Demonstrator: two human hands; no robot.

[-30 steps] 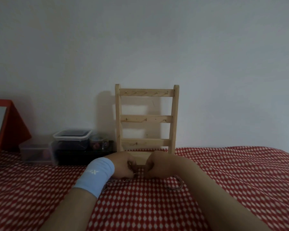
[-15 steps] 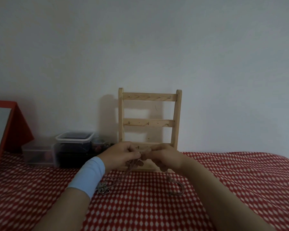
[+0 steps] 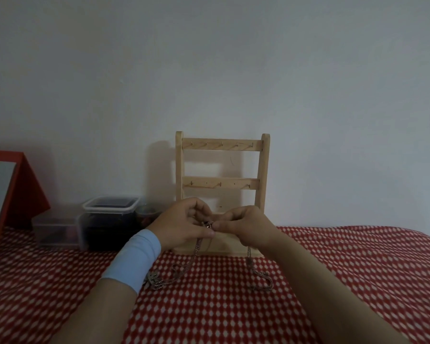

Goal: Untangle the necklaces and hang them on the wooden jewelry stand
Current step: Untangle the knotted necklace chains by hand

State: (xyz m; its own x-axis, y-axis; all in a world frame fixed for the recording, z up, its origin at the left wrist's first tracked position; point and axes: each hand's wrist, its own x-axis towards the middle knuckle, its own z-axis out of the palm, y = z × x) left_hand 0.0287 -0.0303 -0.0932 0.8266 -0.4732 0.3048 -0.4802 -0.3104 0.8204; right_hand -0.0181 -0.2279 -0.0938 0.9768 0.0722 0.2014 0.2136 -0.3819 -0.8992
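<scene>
We find the necklaces (image 3: 196,250) directly in front of the stand (image 3: 221,145), raised off the cloth (image 3: 333,274) at the level of the stand's lowest part. They form a small tangled knot held between both hands. From the knot, one bundle of chain slants down to the left and ends in a heap on the cloth in front of the stand's left foot. A second strand drops beneath the right hand and lies in a loop on the cloth in front of the stand's right foot.

The left hand (image 3: 181,227) has its fingers curled and pinches the knot from the left. A light blue wristband (image 3: 134,261) sits on that wrist. The right hand (image 3: 246,228) has its fingers curled likewise and pinches the same knot from the right. The fingertips of the two hands nearly meet.

The stand is upright against the wall (image 3: 233,70), on the far edge of the red-and-white patterned cloth. We see nothing hanging from the small hooks on its upper two rails. The hands hide the lowest rail.

Left of the stand, along the wall, we note a small dark jar (image 3: 147,214). Next comes a lidded plastic box (image 3: 109,219) with dark contents, then a lower clear box (image 3: 57,229). Farthest left is a red-framed panel (image 3: 23,184), leaning.
</scene>
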